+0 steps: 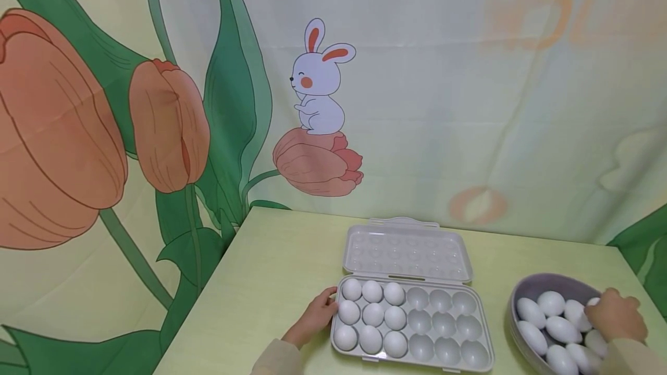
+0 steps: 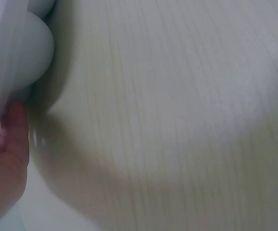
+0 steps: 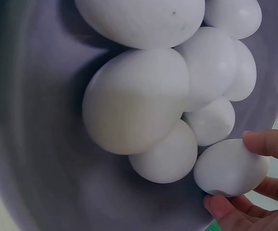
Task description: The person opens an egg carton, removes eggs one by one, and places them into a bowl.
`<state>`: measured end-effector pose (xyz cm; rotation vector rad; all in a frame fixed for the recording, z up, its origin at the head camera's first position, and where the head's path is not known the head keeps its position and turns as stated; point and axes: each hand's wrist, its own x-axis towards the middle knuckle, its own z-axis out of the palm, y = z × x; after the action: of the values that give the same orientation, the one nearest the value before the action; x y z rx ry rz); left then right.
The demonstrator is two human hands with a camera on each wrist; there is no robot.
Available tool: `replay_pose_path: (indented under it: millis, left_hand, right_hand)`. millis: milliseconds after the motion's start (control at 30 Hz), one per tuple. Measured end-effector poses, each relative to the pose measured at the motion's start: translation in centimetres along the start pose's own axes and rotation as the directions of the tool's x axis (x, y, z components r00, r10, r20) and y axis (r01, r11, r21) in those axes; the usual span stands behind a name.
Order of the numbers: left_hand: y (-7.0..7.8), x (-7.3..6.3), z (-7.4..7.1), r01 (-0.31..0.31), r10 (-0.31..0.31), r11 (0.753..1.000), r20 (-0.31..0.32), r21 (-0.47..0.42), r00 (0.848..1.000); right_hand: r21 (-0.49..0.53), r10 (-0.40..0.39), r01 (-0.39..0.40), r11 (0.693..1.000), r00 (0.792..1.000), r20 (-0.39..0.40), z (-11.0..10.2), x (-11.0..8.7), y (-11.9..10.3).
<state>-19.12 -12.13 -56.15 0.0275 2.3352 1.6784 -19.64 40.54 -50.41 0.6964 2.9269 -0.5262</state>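
A pale grey plastic egg box (image 1: 444,324) lies with its lid raised. White eggs fill the three columns on its left; the cups on its right are bare. At the box's left edge, my left hand (image 1: 316,317) grips the rim, the thumb and fingers on either side of it in the left wrist view. My right hand (image 1: 618,316) reaches into a grey-purple bowl (image 1: 514,334) of white eggs. In the right wrist view it pinches one egg (image 3: 231,168) between thumb and fingers, beside the bowl's inner wall and close against other eggs.
The hinged lid (image 1: 406,250) leans back behind the box, near the table's rear edge. A pale wood-grain table (image 1: 260,271) carries box and bowl, with a gap between them. A printed curtain (image 1: 417,103) with tulips and a rabbit hangs behind.
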Motion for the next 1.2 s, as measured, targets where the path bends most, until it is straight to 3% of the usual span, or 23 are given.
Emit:
replay_pose_path:
  millis: [267,433,667,933,1200]
  left_hand:
    - [-1.0,0.5,0.1,-0.011,0.011,1.000,0.005,-0.014,1.000]
    - [-1.2,0.7,0.1,-0.016,0.016,1.000,0.002,-0.013,1.000]
    - [-0.1,0.1,0.0,-0.018,0.019,0.999,0.009,-0.029,1.000]
    - [-1.5,1.0,0.1,-0.031,0.031,0.999,0.012,-0.020,0.999]
    - [-1.2,0.6,0.0,-0.031,0.031,0.999,0.016,-0.028,0.999]
  right_hand:
    - [-0.073,0.091,-0.090,0.993,0.996,0.017,0.5,0.2,-0.5]
    - [-0.055,0.082,-0.081,0.995,0.997,0.011,0.5,0.1,-0.5]
    - [-0.040,0.053,-0.053,0.998,0.999,0.009,0.2,0.1,-0.4]
    - [-0.055,0.016,-0.015,0.998,1.000,0.015,-0.2,0.3,-0.5]
    - [-0.046,-0.004,0.005,0.999,1.000,0.012,0.2,0.6,-0.4]
